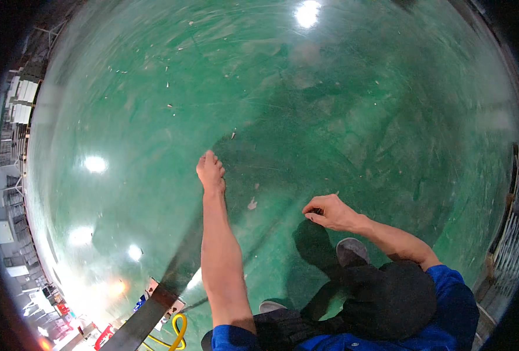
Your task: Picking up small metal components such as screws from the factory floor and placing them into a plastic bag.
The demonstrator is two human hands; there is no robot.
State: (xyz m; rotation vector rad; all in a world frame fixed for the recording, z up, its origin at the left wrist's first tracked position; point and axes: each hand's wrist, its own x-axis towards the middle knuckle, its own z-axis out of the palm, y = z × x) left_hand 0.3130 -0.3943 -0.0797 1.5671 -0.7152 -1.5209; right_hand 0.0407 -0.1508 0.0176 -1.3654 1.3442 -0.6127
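Observation:
My left hand (pixel 211 172) is stretched out low over the green floor (pixel 306 146), its fingers curled closed. Whatever it may hold is hidden. Just beyond its fingertips lies a small thin metal-looking piece (pixel 233 134). Closer to my body, my right hand (pixel 330 212) is bent inward with thumb and fingers drawn together in a pinch. Something small and dark may be between those fingertips, too small to name. A pale patch (pixel 252 203) marks the floor between the two hands.
Several small bits, one of them a light scrap (pixel 169 106), lie scattered farther off. At lower left stand a dark metal beam (pixel 148 316) with an end plate and a yellow hose (pixel 179 332). Stacked white goods (pixel 22 99) line the left edge. My shoe (pixel 352 251) is below my right hand.

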